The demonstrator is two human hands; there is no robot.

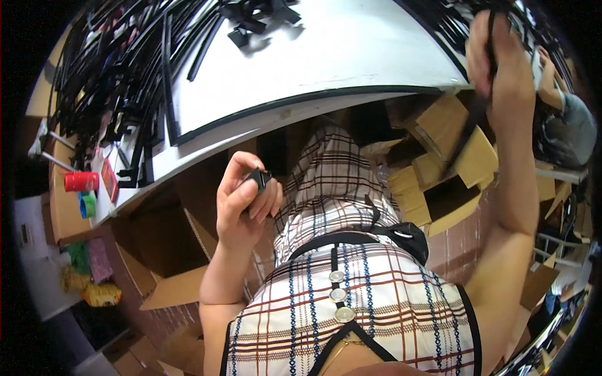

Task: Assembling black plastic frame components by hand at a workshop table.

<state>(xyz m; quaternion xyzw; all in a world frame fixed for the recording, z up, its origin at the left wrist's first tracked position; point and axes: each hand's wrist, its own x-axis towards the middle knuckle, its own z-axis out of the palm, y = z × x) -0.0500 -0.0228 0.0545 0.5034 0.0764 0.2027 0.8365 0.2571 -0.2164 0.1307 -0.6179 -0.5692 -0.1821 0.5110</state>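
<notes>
Between the thumb and fingers of my left hand is a small black block-like piece, held in front of my lap. My right hand is raised at the far right, its fingers wrapped round a long black strip. The strip slants down from the hand over an open box, its lower end blurred. Ahead of me on the white table lies a small heap of black pieces. A long thin black frame edge runs along the table's near rim.
Many loose black strips pile up on the table's left. A red cylinder and a green tape roll sit at its left end. Open cardboard boxes stand below, left and right. Another person is at the right.
</notes>
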